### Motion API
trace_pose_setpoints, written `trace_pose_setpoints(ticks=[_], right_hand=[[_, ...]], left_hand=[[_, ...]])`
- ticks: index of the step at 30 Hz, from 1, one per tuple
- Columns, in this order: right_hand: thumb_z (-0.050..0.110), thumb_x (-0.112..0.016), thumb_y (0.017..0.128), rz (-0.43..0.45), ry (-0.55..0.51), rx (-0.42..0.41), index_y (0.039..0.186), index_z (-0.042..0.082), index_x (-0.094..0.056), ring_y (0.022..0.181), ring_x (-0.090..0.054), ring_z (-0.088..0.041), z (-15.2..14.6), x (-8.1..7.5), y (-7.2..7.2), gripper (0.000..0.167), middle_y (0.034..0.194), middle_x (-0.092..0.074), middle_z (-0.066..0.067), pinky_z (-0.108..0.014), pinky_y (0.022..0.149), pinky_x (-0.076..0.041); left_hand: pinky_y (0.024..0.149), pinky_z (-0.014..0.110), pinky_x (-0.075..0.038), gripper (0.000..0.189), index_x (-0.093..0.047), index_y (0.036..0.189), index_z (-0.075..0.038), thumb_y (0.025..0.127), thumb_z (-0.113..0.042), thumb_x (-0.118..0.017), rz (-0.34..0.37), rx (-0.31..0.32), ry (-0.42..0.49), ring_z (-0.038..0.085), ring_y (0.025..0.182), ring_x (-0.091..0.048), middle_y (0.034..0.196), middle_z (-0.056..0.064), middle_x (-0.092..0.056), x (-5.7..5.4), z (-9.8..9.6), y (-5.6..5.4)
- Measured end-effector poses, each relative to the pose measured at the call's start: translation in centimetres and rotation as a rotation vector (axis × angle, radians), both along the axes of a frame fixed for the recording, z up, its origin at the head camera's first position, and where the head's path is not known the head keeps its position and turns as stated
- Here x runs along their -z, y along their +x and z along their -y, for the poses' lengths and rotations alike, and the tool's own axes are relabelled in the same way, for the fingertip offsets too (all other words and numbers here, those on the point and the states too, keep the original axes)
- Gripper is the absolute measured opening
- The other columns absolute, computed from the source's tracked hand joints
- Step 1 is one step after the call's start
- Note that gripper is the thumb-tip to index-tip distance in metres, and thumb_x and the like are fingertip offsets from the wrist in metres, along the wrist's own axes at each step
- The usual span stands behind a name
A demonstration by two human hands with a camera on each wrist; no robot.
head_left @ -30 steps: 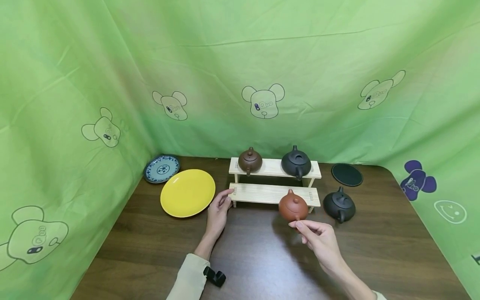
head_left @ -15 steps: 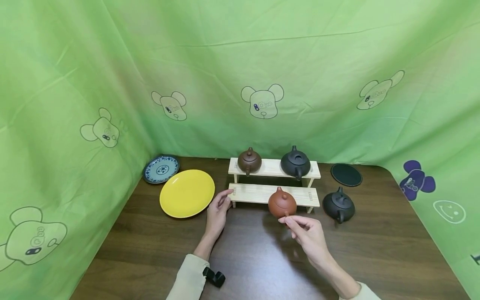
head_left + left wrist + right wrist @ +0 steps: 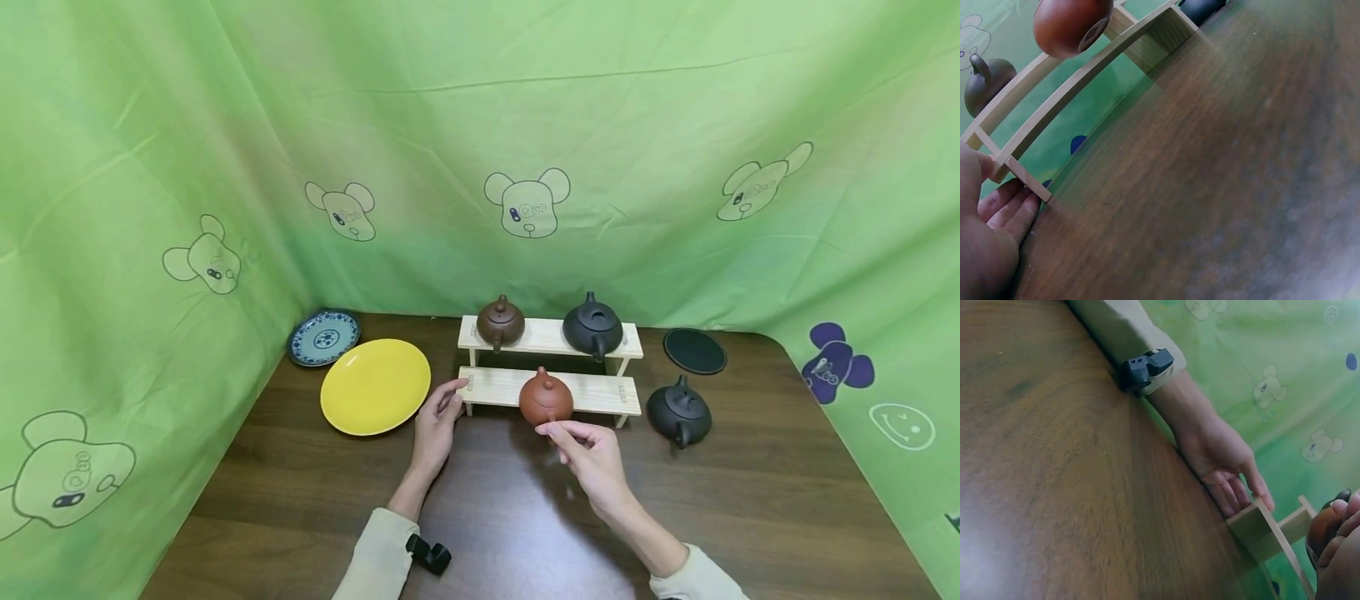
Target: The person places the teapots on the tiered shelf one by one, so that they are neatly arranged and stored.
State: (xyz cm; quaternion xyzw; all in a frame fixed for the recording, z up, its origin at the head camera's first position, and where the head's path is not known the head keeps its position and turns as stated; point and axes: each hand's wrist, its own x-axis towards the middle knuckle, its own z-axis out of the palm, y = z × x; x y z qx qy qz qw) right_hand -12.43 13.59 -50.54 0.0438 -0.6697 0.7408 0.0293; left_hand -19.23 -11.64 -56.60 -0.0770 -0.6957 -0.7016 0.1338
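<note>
In the head view my right hand (image 3: 588, 458) pinches the handle of a small reddish-brown teapot (image 3: 546, 398), which overlaps the front of the lower step of a two-step wooden stand (image 3: 592, 393). The left wrist view shows this teapot (image 3: 1072, 28) above the step's edge, its base visible. My left hand (image 3: 437, 423) grips the left end of that lower step; in the right wrist view the left hand's thumb lies over the board and its other fingers are by the leg. A dark brown teapot (image 3: 500, 322) and a black teapot (image 3: 592, 325) stand on the upper step.
Another black teapot (image 3: 678, 412) stands on the table right of the stand, with a dark round mat (image 3: 694, 350) behind it. To the left lie a yellow plate (image 3: 375, 387) and a blue patterned plate (image 3: 324, 337). A green curtain (image 3: 420, 275) encloses the table's back and sides.
My right hand has carried the reddish-brown teapot leftward and slightly away from me, from the right end of the lower step toward its middle. The left hand stays at the stand.
</note>
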Motion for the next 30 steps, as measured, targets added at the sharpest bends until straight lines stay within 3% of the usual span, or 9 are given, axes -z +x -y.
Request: trace_pose_setpoints(ticks=[4, 9, 12, 18, 24, 30], right_hand=[[0.003, -0.071, 0.107, 0.005, -0.003, 0.009, 0.107, -0.018, -0.077, 0.050, -0.035, 0.001, 0.8, 0.2, -0.5, 0.022, 0.061, -0.054, 0.006, -0.036, 0.044, -0.013], [0.003, -0.072, 0.107, 0.032, -0.011, 0.023, 0.107, -0.017, -0.078, 0.052, -0.039, 0.000, 1.7, 0.6, -1.1, 0.022, 0.062, -0.056, 0.006, -0.028, 0.044, -0.016], [0.006, -0.073, 0.107, 0.043, 0.002, 0.030, 0.107, -0.014, -0.080, 0.053, -0.040, 0.000, 2.2, 0.8, -1.4, 0.021, 0.062, -0.055, 0.006, -0.019, 0.040, -0.022], [0.006, -0.073, 0.106, 0.028, 0.009, 0.047, 0.106, -0.012, -0.081, 0.053, -0.039, 0.000, 3.0, 1.0, -1.9, 0.020, 0.060, -0.054, 0.007, -0.015, 0.041, -0.026], [0.005, -0.074, 0.106, 0.007, 0.002, 0.063, 0.105, -0.015, -0.080, 0.058, -0.045, -0.001, 3.8, 1.0, -2.5, 0.021, 0.060, -0.055, 0.007, -0.015, 0.048, -0.026], [0.005, -0.074, 0.106, 0.011, 0.000, 0.079, 0.106, -0.014, -0.081, 0.060, -0.049, -0.003, 4.4, 0.9, -3.2, 0.020, 0.061, -0.056, 0.006, -0.014, 0.052, -0.034]], left_hand=[[0.101, 0.027, -0.062, 0.028, -0.073, 0.136, 0.001, 0.113, -0.010, -0.061, -0.032, 0.027, 0.052, 0.012, 0.121, -0.070, 0.135, 0.018, -0.076, 1.0, 0.2, -0.4], [0.101, 0.026, -0.061, 0.026, -0.077, 0.134, -0.008, 0.112, -0.006, -0.063, 0.024, 0.022, 0.074, 0.011, 0.121, -0.072, 0.133, 0.002, -0.078, 2.2, 0.4, -1.1], [0.101, 0.026, -0.061, 0.027, -0.078, 0.133, -0.010, 0.112, -0.006, -0.062, 0.033, 0.022, 0.074, 0.011, 0.120, -0.072, 0.133, -0.001, -0.078, 2.3, 0.4, -1.1], [0.101, 0.028, -0.062, 0.027, -0.076, 0.135, -0.004, 0.113, -0.010, -0.062, -0.003, 0.035, 0.075, 0.013, 0.119, -0.072, 0.134, 0.011, -0.077, 2.1, 0.4, -1.0], [0.100, 0.026, -0.062, 0.027, -0.078, 0.132, -0.010, 0.111, -0.005, -0.063, 0.039, 0.012, 0.076, 0.010, 0.119, -0.072, 0.132, -0.001, -0.078, 2.0, 0.3, -0.9], [0.101, 0.027, -0.062, 0.026, -0.077, 0.133, -0.007, 0.111, -0.005, -0.062, 0.052, 0.011, 0.078, 0.011, 0.119, -0.073, 0.133, 0.002, -0.078, 1.6, 0.2, -0.8]])
